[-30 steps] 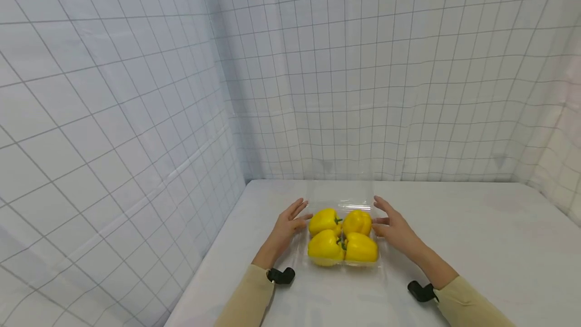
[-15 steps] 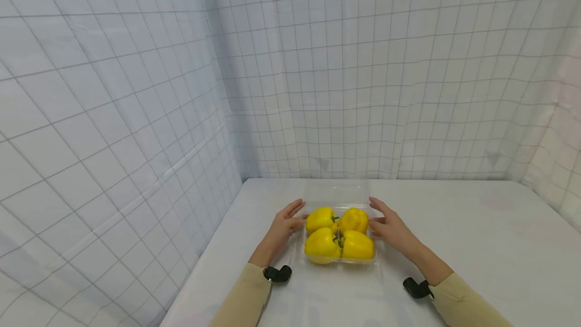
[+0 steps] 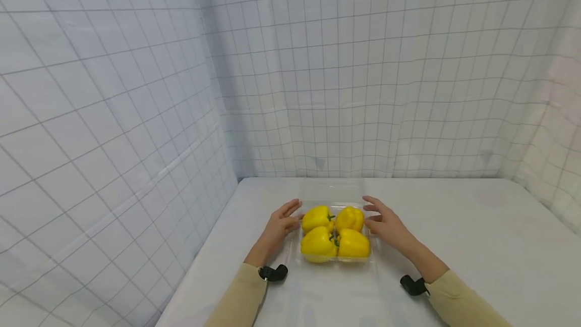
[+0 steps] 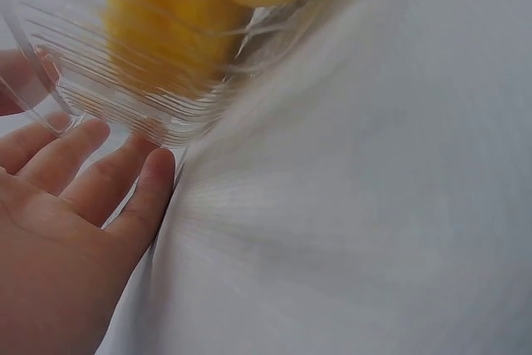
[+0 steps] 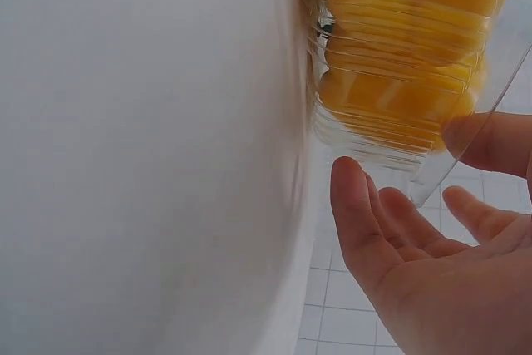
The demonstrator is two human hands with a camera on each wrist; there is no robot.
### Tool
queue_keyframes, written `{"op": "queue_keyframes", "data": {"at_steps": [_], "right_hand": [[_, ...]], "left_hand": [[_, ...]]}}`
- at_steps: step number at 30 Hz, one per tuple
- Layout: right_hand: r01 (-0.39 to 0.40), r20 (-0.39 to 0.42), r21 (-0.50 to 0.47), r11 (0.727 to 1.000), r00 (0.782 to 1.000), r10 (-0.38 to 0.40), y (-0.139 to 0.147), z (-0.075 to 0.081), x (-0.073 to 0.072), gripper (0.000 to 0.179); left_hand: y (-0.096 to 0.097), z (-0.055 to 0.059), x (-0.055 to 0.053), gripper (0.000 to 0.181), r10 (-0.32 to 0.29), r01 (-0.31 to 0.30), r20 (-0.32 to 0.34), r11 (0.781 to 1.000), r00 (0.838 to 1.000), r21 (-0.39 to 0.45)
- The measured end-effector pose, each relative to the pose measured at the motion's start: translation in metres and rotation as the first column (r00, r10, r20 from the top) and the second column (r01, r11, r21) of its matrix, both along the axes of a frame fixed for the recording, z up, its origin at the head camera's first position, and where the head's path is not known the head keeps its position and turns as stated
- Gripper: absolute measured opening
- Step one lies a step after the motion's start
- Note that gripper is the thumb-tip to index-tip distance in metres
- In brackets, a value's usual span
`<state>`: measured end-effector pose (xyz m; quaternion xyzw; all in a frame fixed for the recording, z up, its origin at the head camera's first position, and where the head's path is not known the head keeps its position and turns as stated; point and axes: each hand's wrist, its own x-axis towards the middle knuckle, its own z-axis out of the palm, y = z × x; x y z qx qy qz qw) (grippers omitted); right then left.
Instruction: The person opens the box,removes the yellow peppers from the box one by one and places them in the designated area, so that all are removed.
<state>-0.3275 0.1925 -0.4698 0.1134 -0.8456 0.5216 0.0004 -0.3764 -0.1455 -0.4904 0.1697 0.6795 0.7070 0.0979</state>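
A clear plastic clamshell box sits on the white table with its transparent lid folded back away from me. Several yellow bell peppers with green stems fill its base. At the box's left side is my left hand; the left wrist view shows its extended fingers touching the ribbed back corner. My right hand is at the right side. In the right wrist view its thumb meets the rim, while the other fingers are loosely spread near the corner.
White cloth with a grey grid hangs behind and along the left. The white table extends to the right of the box. Dark wrist cameras are strapped to both forearms.
The lid has tipped farther back and lies lower behind the box. The whole scene shifts slightly left as the head view turns; hands and peppers keep their places by the box.
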Motion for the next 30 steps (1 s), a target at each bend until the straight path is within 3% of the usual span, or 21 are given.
{"op": "queue_keyframes", "data": {"at_steps": [7,20,23,30], "right_hand": [[0.038,-0.134,0.150,0.988,0.991,-0.018,-0.001,0.004,0.003,0.065],[0.083,-0.324,0.301,0.950,0.946,0.020,-0.004,0.015,0.007,0.069],[0.082,-0.340,0.361,0.929,0.939,0.049,-0.006,0.015,0.008,0.073],[0.054,-0.376,0.532,0.845,0.909,0.178,-0.010,0.020,0.007,0.075]], "left_hand": [[-0.002,-0.001,0.000,0.058,0.010,-0.010,0.018,1.000,1.000,0.010],[0.000,-0.003,0.000,0.057,-0.015,0.015,0.033,1.000,0.999,-0.010],[-0.001,-0.005,0.003,0.057,-0.014,0.014,0.030,1.000,0.999,-0.022],[-0.002,-0.009,0.005,0.055,-0.007,0.006,0.047,1.000,0.999,0.022]]}}
